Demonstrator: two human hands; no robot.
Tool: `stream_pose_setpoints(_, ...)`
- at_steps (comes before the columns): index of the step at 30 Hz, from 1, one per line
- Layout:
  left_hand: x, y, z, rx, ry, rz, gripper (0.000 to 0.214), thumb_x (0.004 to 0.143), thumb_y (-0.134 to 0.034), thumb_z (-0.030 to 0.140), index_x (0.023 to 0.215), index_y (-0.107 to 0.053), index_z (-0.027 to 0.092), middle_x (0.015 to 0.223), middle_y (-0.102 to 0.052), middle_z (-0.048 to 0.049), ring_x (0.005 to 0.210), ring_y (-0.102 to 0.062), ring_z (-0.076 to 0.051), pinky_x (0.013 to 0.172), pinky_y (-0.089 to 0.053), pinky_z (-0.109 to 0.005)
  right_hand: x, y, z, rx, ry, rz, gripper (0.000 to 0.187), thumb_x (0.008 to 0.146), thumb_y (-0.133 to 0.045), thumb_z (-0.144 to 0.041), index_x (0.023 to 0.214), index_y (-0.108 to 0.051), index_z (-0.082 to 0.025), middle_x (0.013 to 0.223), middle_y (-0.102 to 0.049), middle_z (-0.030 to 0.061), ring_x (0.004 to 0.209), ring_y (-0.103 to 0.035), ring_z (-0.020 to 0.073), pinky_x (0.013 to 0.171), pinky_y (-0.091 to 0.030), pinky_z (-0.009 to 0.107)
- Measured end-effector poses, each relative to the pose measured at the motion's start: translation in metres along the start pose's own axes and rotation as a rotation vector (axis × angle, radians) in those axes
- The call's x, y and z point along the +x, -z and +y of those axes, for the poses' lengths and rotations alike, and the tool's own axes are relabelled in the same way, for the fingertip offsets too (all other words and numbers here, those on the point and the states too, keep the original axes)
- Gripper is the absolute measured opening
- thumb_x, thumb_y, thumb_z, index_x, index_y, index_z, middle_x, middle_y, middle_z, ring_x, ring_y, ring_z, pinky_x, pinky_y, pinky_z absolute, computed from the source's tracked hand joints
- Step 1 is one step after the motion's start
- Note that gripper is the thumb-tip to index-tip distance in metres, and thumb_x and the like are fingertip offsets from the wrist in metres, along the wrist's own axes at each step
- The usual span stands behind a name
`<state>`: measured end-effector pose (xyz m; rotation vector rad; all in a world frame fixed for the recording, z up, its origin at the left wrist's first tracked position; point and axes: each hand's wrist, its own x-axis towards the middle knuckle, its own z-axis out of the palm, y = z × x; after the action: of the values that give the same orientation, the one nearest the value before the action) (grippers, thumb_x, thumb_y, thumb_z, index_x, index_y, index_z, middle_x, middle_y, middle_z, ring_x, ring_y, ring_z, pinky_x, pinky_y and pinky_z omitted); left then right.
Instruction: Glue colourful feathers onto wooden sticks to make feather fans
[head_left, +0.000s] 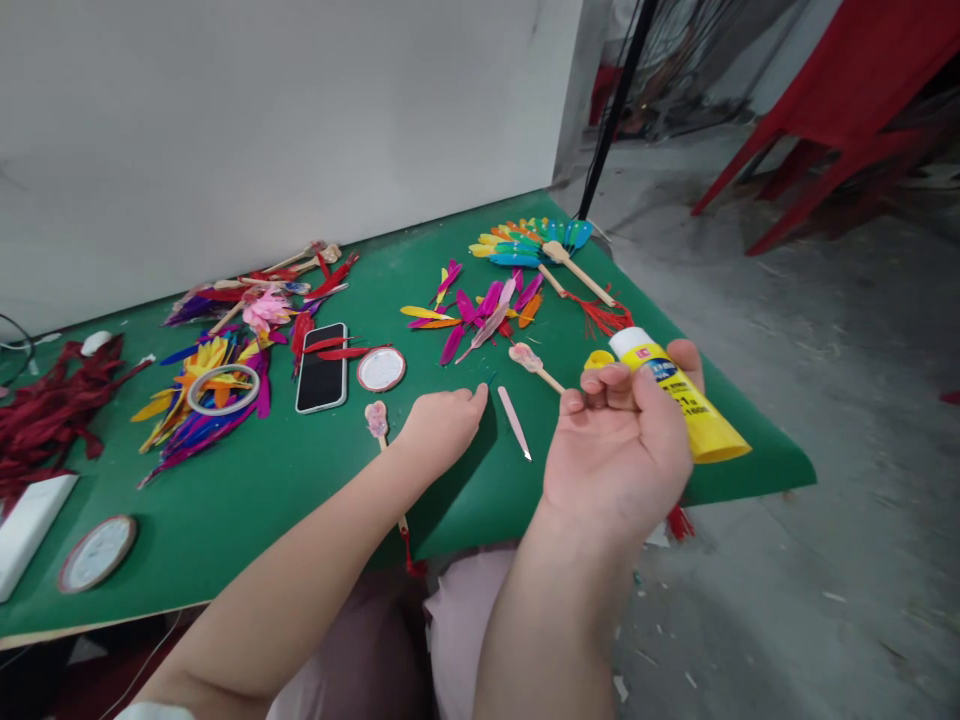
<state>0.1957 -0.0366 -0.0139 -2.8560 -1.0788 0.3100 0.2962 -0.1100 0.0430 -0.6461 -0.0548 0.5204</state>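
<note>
My right hand is closed on a yellow glue tube, which is tilted with its white end up. A yellow cap shows at its fingertips. Beyond that hand is a wooden fan handle, its stick partly hidden by the fingers. My left hand reaches low over the table, fingers together near a tiny blue-green bit; what they pinch, if anything, is hidden. Under the left forearm lies another handle with a red tassel. Pink tweezers lie between the hands.
Loose magenta and yellow feathers lie ahead, with feather fans behind. Leftward are a phone, a round lid-like disc, a tape roll on feathers and dark red ribbons. The green table ends at right.
</note>
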Motion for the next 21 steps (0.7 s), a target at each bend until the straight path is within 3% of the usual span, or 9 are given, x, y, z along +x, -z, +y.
stream_pose_setpoints(15,0.004,0.0006,-0.0021,-0.058,-0.014,0.01,0.047,0.083,-0.039,0.018,0.13,-0.044,0.018,0.089,-0.065,-0.007,0.077,-0.065,-0.021,0.057,-0.045,-0.027,0.0002,0.0012,0.0004,0.006,-0.008,0.004,0.032,0.069,-0.054,-0.015,0.1,-0.054,-0.024,0.055,-0.059,-0.0066,0.051,-0.052,0.0079,0.046,-0.037,0.018)
stream_pose_setpoints(21,0.009,0.0008,-0.0087,-0.106,-0.017,0.001,0.045,0.083,-0.041,0.02,0.128,-0.046,0.023,0.095,-0.066,-0.0046,0.085,-0.064,-0.02,0.063,-0.046,-0.026,0.0,0.0006,0.0003,0.005,-0.004,-0.002,0.03,0.069,-0.054,-0.015,0.098,-0.054,-0.024,0.055,-0.059,-0.0064,0.051,-0.052,0.0079,0.046,-0.037,0.018)
